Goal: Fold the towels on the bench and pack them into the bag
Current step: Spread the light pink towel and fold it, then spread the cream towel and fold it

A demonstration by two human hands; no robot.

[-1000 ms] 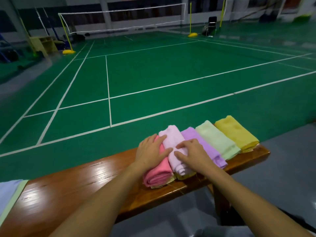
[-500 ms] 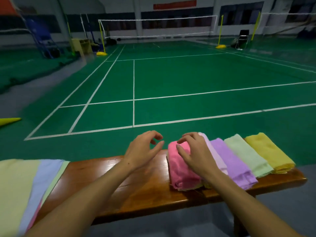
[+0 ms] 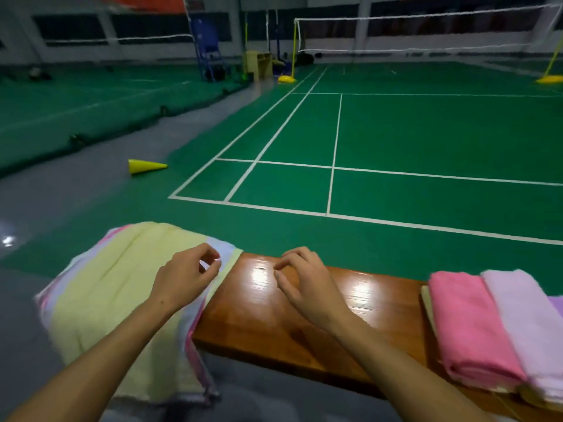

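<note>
Bench (image 3: 274, 324): glossy varnished wood. Towels (image 3: 469, 324): soft fuzzy cloth. Court floor (image 3: 426, 132): matt.

Indoor sports hall, dimly lit. Green court floor (image 3: 426, 141) marked with white lines (image 3: 335, 153); grey walkway (image 3: 91, 202) along its left side. Yellow cone (image 3: 146, 166) lying tipped on the walkway. White net (image 3: 426, 32) strung across the far court between yellow posts (image 3: 295, 50) on yellow bases. Second net (image 3: 122, 39) over the left court. Blue umpire chair (image 3: 210, 50) and pale yellow cabinet (image 3: 259, 63) near the back. Dark windows (image 3: 70, 25) in the far wall. Glare from overhead lamps on the glossy floor at far left.
</note>
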